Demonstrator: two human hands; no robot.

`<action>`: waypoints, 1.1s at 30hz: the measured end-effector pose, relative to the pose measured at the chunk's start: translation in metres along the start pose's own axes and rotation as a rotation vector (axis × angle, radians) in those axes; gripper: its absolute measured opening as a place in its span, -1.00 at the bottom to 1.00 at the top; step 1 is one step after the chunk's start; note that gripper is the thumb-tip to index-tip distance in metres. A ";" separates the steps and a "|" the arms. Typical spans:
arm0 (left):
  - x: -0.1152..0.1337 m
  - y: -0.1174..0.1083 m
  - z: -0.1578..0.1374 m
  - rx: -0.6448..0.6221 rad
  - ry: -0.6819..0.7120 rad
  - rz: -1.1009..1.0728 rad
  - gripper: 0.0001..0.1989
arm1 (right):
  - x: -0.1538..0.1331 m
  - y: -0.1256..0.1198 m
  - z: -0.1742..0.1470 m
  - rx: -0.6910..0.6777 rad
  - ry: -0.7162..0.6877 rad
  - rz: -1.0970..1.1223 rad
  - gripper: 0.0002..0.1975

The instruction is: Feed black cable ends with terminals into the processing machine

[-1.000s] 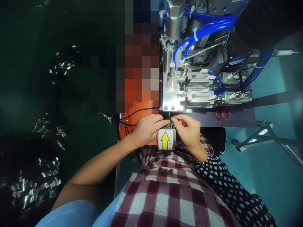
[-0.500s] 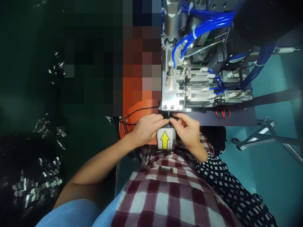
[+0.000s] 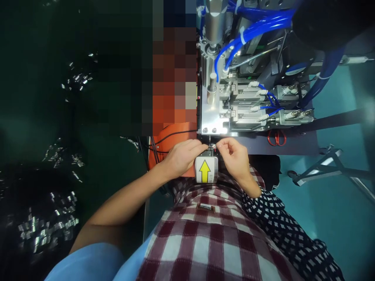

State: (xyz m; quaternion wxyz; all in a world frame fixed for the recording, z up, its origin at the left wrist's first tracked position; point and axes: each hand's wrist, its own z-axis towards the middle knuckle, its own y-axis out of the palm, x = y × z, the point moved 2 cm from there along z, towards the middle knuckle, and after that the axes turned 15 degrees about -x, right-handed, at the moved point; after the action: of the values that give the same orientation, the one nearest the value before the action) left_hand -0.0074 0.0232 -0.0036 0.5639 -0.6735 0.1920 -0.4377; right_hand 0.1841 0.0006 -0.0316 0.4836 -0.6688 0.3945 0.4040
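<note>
At the front of a metal machine fixture [image 3: 213,117], my two hands work close together. My left hand [image 3: 183,158] reaches in from the left, fingers closed and tips at a small dark holder; what they grip is hidden. My right hand [image 3: 235,158] is pinched, thumb against forefinger, on a small shiny part with a bit of red [image 3: 215,146]. Its exact kind is too small to make out. Just below the fingertips is a rounded white cover with a yellow arrow [image 3: 205,171].
An orange panel [image 3: 159,156] with black cables lies left of the fixture. Blue air hoses [image 3: 263,29] and pneumatic cylinders [image 3: 249,117] fill the upper right. Red-handled scissors [image 3: 277,137] lie on the grey table. Shiny small pieces [image 3: 48,230] are scattered at left.
My right hand has drawn slightly right from the left fingertips, and the small shiny part now shows between them. My left hand keeps about the same place.
</note>
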 end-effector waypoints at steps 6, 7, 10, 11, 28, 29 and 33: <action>0.000 -0.001 0.001 -0.014 0.014 0.123 -0.67 | 0.000 0.001 0.002 -0.041 0.069 0.027 -0.80; 0.001 -0.002 0.001 -0.007 0.021 0.147 -0.67 | 0.001 0.001 0.003 -0.051 0.083 0.046 -0.80; 0.001 -0.003 0.002 0.002 0.026 0.209 -0.68 | 0.006 0.000 0.004 -0.054 0.113 0.101 -0.81; 0.002 -0.002 0.002 -0.001 0.023 0.220 -0.68 | 0.007 -0.001 0.002 -0.038 0.117 0.111 -0.81; 0.001 -0.004 0.004 0.003 0.027 0.228 -0.71 | -0.013 -0.001 -0.016 0.084 -0.065 -0.315 -0.85; 0.001 -0.004 0.005 0.009 0.027 0.227 -0.71 | -0.013 -0.001 -0.016 0.078 -0.086 -0.329 -0.85; 0.002 -0.005 0.005 0.012 0.025 0.222 -0.71 | -0.010 -0.004 -0.011 0.038 -0.131 -0.334 -0.85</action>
State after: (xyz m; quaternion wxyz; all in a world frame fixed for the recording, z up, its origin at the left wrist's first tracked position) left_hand -0.0032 0.0265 0.0021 0.6106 -0.6391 0.2699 -0.3819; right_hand 0.1860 -0.0082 -0.0188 0.5811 -0.6881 0.2530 0.3533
